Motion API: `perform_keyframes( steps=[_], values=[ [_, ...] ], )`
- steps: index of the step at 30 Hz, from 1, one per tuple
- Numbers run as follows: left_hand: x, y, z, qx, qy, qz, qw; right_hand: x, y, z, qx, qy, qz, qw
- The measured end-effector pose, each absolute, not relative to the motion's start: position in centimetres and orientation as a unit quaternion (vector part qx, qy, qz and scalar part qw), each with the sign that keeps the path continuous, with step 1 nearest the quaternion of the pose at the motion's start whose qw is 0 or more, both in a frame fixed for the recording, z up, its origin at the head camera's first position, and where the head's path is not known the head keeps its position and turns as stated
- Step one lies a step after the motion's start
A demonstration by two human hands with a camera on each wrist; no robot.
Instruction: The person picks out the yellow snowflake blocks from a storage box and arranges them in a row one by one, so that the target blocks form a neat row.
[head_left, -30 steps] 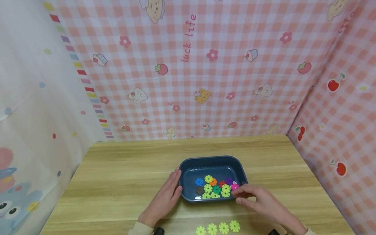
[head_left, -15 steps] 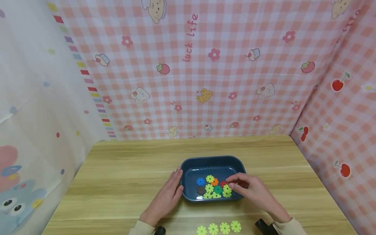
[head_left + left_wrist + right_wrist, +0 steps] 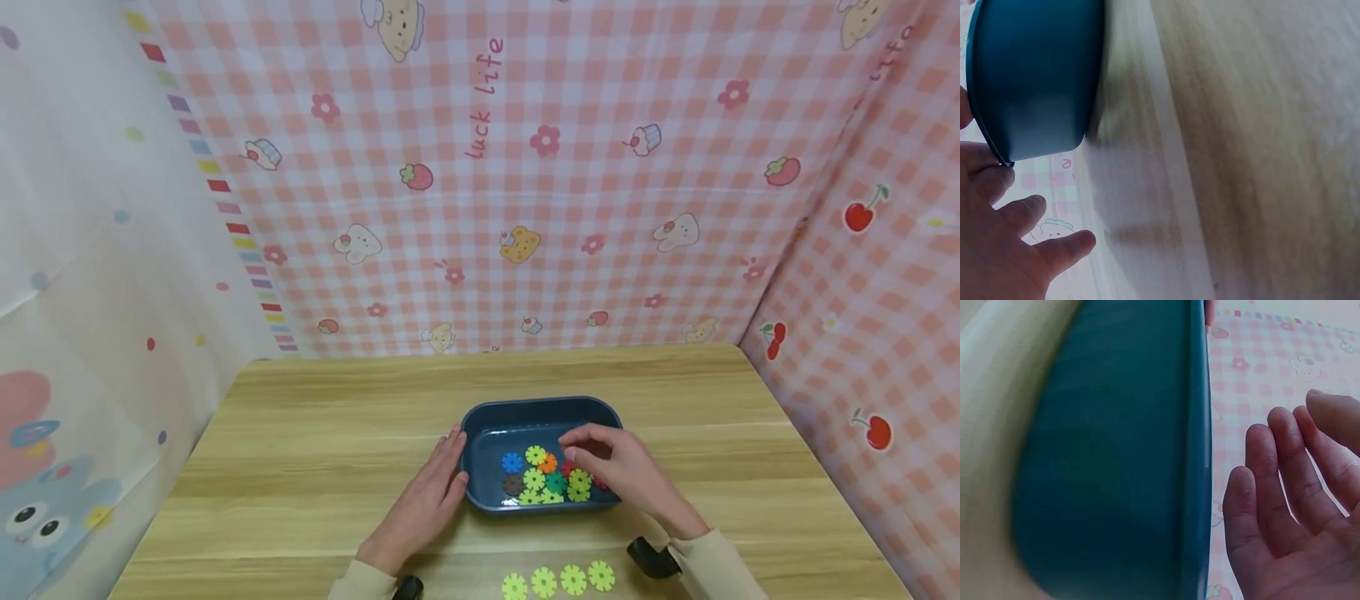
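Observation:
A dark blue oblong tray holds several notched plastic discs in its near half: a blue disc, an orange disc, a dark green disc, and several yellow-green discs among others. My left hand rests its straight fingers along the tray's left end; in the left wrist view its fingertips lie at the rim. Over the tray's right part hovers my right hand, fingers loosely bent, and no disc shows in it. It hides some discs behind it.
In front of the tray, a row of several yellow-green discs lies on the wooden table. A pink checked cloth hangs behind the table, and patterned cloths also hang at both sides.
My right hand has moved left from the tray's right end, over the discs toward the middle. The left hand stays against the tray, and the front row keeps its place.

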State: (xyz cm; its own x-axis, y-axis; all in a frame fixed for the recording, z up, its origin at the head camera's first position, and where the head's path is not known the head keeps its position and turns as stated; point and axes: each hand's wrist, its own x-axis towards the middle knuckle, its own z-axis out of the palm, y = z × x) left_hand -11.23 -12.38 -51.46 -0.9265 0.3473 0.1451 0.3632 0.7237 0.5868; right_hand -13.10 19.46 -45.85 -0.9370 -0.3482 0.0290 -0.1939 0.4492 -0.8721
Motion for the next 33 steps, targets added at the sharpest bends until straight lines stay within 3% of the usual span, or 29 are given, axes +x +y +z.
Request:
perform_keyframes(
  steps=[15,26,33],
  values=[
    [-11.7,-12.4,-51.4,-0.193,-0.927,-0.321,0.008,-16.6,18.3,-44.8,-0.242,0.854,-0.452,0.090],
    [-11.4,-12.5,-51.4,-0.191,-0.927,-0.322,-0.003,-17.5,17.0,-47.3,-0.238,0.854,-0.443,0.131],
    [-11.4,-12.6,-51.5,-0.193,-0.927,-0.323,-0.002,-17.9,16.7,-49.0,-0.228,0.870,-0.418,0.129]
  ],
)
